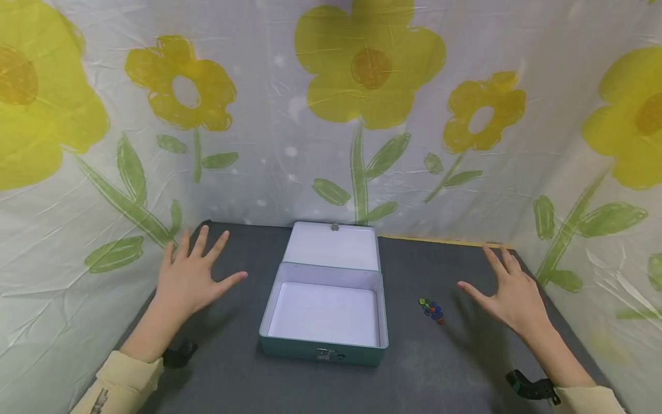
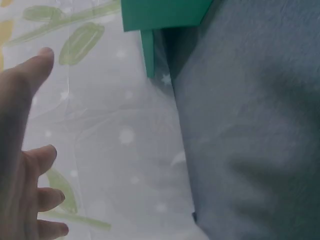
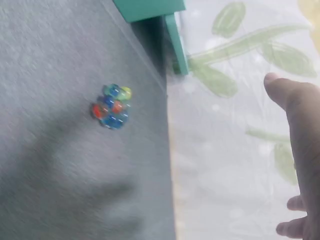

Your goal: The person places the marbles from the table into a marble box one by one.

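A green metal box with a white inside stands on the dark table, its lid laid back and nothing inside it. To its right lies a small cluster of coloured glass marbles, blue, red and yellow-green; the right wrist view shows the marbles up close. My left hand is raised left of the box with fingers spread, touching nothing. On the other side my right hand hovers to the right of the marbles, fingers extended and holding nothing.
The dark tabletop runs back to a white curtain printed with yellow flowers, which also hangs along both sides. A small latch sits on the box's front. Black bands with camera mounts circle the wrists.
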The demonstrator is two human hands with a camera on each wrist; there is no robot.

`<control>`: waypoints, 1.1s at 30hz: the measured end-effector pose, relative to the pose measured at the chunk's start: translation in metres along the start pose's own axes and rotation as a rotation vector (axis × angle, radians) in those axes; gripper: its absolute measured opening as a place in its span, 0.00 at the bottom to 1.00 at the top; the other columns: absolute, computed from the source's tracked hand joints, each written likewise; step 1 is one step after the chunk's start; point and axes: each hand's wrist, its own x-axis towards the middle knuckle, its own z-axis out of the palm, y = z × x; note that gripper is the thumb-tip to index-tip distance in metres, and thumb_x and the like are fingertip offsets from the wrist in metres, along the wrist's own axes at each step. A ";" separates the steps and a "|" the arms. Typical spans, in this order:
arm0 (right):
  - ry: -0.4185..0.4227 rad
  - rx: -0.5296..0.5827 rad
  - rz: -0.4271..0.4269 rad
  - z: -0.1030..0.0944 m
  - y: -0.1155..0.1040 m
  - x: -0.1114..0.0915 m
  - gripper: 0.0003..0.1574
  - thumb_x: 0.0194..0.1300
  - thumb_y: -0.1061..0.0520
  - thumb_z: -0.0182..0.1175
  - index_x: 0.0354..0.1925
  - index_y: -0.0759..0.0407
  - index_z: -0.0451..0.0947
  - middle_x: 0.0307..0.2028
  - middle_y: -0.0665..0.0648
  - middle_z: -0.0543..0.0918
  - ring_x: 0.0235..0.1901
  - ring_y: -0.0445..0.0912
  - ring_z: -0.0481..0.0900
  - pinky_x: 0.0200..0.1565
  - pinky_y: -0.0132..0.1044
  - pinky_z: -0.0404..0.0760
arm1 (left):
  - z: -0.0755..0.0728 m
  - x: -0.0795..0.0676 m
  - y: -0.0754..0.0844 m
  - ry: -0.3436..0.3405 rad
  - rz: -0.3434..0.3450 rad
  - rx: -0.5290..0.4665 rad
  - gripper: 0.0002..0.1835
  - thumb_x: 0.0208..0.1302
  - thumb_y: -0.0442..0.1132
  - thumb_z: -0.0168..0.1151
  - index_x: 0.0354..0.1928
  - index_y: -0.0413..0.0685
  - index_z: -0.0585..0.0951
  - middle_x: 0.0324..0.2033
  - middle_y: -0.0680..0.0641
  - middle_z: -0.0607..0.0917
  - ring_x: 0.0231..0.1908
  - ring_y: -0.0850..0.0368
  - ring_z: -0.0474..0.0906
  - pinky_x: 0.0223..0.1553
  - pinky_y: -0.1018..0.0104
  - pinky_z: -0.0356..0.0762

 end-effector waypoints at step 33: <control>-0.118 0.440 0.302 0.089 -0.014 -0.060 0.39 0.72 0.37 0.68 0.68 0.62 0.77 0.58 0.65 0.83 0.50 0.54 0.82 0.47 0.50 0.80 | 0.087 -0.061 0.058 0.006 0.030 -0.804 0.40 0.76 0.50 0.63 0.84 0.50 0.61 0.76 0.39 0.69 0.47 0.54 0.75 0.40 0.60 0.72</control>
